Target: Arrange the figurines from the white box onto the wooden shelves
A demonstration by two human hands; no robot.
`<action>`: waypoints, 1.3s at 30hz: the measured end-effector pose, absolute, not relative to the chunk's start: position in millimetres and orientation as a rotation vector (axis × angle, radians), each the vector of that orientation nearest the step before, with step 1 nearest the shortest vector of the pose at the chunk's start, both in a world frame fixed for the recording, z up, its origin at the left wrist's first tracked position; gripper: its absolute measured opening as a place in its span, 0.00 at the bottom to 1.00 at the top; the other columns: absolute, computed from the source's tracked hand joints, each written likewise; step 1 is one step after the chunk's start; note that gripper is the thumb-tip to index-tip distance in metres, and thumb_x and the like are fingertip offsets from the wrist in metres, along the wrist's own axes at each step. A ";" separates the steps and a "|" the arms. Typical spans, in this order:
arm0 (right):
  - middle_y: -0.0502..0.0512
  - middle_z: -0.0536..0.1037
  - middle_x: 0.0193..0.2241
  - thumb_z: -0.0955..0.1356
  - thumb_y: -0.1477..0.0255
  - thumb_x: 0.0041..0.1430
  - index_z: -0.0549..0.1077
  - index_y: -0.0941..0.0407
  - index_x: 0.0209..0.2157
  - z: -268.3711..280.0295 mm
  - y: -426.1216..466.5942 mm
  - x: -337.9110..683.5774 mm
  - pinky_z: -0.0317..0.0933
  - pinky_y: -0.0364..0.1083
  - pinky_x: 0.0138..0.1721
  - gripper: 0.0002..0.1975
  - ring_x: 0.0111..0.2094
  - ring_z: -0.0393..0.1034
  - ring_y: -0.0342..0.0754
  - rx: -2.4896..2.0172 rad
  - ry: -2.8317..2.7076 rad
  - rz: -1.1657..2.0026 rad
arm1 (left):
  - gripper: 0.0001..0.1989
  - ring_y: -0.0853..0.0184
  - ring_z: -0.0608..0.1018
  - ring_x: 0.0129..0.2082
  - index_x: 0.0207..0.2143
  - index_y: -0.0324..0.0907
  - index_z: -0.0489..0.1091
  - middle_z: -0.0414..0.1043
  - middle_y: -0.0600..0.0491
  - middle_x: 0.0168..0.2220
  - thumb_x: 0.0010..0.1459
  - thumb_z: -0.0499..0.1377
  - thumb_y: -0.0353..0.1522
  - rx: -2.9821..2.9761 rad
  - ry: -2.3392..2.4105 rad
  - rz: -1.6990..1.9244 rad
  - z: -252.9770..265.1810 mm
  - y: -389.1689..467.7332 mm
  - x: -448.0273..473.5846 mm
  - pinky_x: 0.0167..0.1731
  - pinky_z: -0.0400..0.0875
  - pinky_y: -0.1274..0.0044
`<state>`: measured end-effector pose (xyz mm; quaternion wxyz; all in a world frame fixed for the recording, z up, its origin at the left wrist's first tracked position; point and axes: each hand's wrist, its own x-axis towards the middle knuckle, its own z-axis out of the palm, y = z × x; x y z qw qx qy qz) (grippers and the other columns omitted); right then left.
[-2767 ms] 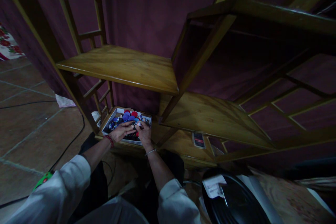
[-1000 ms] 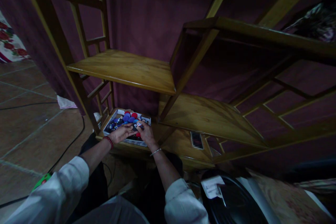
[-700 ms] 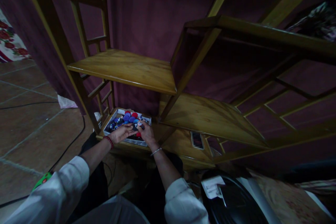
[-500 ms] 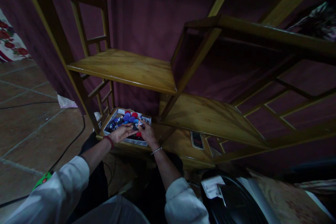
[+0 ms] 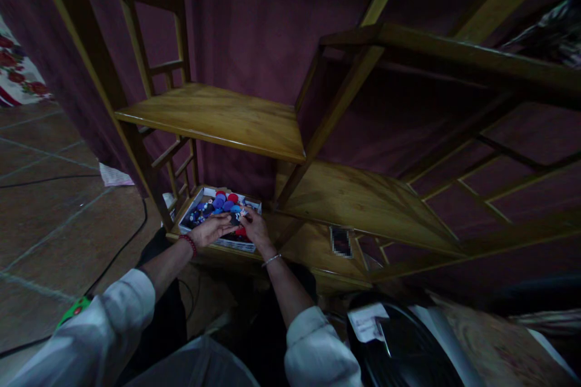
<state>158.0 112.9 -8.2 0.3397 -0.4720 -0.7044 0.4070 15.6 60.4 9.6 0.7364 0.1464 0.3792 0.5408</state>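
My left hand, with a red bead bracelet at its wrist, reaches over a white box on the low shelf. Its fingers are closed on a small dark piece with white marks. From the other side, my right hand, wearing a thin silvery bracelet, pinches a small pale piece right beside the dark one. Whether the two pieces are joined, I cannot tell. Several small rounded items in purple, red, blue and black fill the box; my hands hide part of them.
Wooden shelves rise above and to the right of the box, before a dark purple curtain. A blurred-out phone-like thing lies on the low shelf. A black rounded seat is at lower right. Cables and a green device lie on the tiled floor.
The dark piece has turned slightly between my fingers, and its white marks have shifted a little. Both arms have stayed almost where they were.
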 end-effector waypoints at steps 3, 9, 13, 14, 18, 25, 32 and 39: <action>0.50 0.75 0.33 0.63 0.74 0.49 0.70 0.53 0.43 -13.0 114.8 158.4 0.62 0.43 0.38 0.17 0.32 0.69 0.43 -1.234 -1.820 1.067 | 0.06 0.72 0.76 0.30 0.26 0.35 0.67 0.70 0.55 0.24 0.52 0.54 0.19 0.320 0.835 1.189 9.6 60.2 16.5 0.48 0.65 0.67; 0.49 0.75 0.33 0.63 0.72 0.48 0.71 0.52 0.42 -16.9 115.9 159.7 0.62 0.43 0.39 0.16 0.33 0.69 0.43 -1.234 -1.809 1.083 | 0.06 0.73 0.75 0.29 0.24 0.35 0.67 0.70 0.54 0.25 0.52 0.56 0.21 0.337 0.827 1.182 8.4 60.3 17.3 0.49 0.65 0.68; 0.49 0.75 0.35 0.63 0.72 0.48 0.71 0.52 0.42 -14.2 114.2 159.9 0.62 0.43 0.40 0.17 0.34 0.68 0.43 -1.242 -1.812 1.073 | 0.05 0.74 0.75 0.28 0.23 0.35 0.67 0.70 0.54 0.24 0.52 0.57 0.22 0.346 0.833 1.178 7.8 60.9 17.6 0.49 0.65 0.68; 0.49 0.75 0.35 0.63 0.72 0.48 0.71 0.52 0.42 -13.4 113.8 159.9 0.62 0.43 0.40 0.17 0.34 0.68 0.43 -1.243 -1.810 1.073 | 0.05 0.73 0.75 0.29 0.23 0.35 0.67 0.70 0.54 0.25 0.51 0.57 0.22 0.348 0.835 1.177 7.7 61.0 17.6 0.49 0.65 0.69; 0.49 0.75 0.35 0.63 0.72 0.48 0.71 0.52 0.42 -11.7 112.9 160.2 0.62 0.43 0.40 0.16 0.33 0.69 0.43 -1.253 -1.792 1.083 | 0.05 0.72 0.75 0.30 0.23 0.35 0.67 0.71 0.53 0.25 0.51 0.58 0.23 0.344 0.842 1.175 6.8 61.6 17.4 0.48 0.66 0.69; 0.50 0.75 0.36 0.64 0.70 0.49 0.71 0.52 0.43 -10.9 113.4 161.5 0.62 0.43 0.40 0.17 0.35 0.69 0.43 -1.280 -1.797 1.104 | 0.03 0.71 0.76 0.31 0.25 0.35 0.67 0.72 0.52 0.27 0.50 0.59 0.24 0.323 0.847 1.171 0.6 63.7 16.5 0.47 0.67 0.70; 0.49 0.75 0.36 0.64 0.71 0.49 0.71 0.53 0.42 -10.4 112.6 161.8 0.62 0.43 0.41 0.16 0.35 0.69 0.43 -1.274 -1.774 1.103 | 0.04 0.70 0.76 0.30 0.24 0.36 0.66 0.71 0.53 0.25 0.51 0.58 0.24 0.329 0.851 1.179 -1.9 64.1 16.4 0.46 0.67 0.70; 0.49 0.76 0.33 0.64 0.70 0.48 0.71 0.54 0.40 -11.9 114.1 160.7 0.62 0.42 0.39 0.15 0.33 0.69 0.43 -1.244 -1.750 1.129 | 0.04 0.70 0.76 0.31 0.25 0.35 0.66 0.72 0.52 0.26 0.50 0.58 0.22 0.319 0.844 1.176 -0.4 62.8 15.4 0.46 0.67 0.71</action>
